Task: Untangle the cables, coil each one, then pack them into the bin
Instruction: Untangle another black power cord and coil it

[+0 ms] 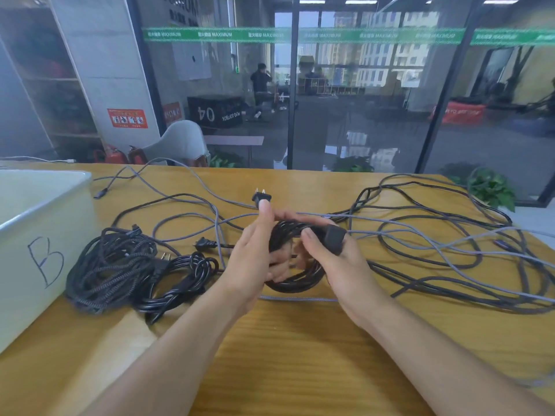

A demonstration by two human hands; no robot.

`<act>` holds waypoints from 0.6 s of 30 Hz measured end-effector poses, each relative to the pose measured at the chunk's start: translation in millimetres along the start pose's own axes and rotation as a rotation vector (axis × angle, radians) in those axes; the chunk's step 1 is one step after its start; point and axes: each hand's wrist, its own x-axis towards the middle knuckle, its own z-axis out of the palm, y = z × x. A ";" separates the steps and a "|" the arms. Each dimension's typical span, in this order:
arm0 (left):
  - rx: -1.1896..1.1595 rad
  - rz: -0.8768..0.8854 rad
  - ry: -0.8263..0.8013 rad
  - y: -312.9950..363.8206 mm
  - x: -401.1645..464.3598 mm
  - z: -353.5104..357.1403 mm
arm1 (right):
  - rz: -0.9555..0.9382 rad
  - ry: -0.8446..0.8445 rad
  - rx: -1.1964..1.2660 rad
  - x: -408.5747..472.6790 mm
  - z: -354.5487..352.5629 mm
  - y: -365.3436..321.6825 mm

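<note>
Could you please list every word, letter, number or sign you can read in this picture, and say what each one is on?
"B": handwritten on the side of the white bin.
"MAXIMUM": repeated along the green strip on the glass wall; the characters beside it are too blurred to read.
"04": as it appears, on the black box behind the glass; its smaller side lettering is unreadable.
Orange notice on the pillar: too small to read.
Red object at right: lettering blurred.
</note>
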 end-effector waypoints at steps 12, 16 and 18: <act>0.032 -0.088 0.116 -6.8 6.0 -2.8 | -0.123 0.133 0.003 3.6 -5.1 -3.6; 0.004 -0.123 0.262 -0.8 6.9 -11.5 | -0.143 0.121 -0.009 3.1 -9.3 -10.5; -0.040 -0.138 0.269 1.2 6.1 -12.4 | -0.136 0.117 -0.001 2.9 -11.2 -11.2</act>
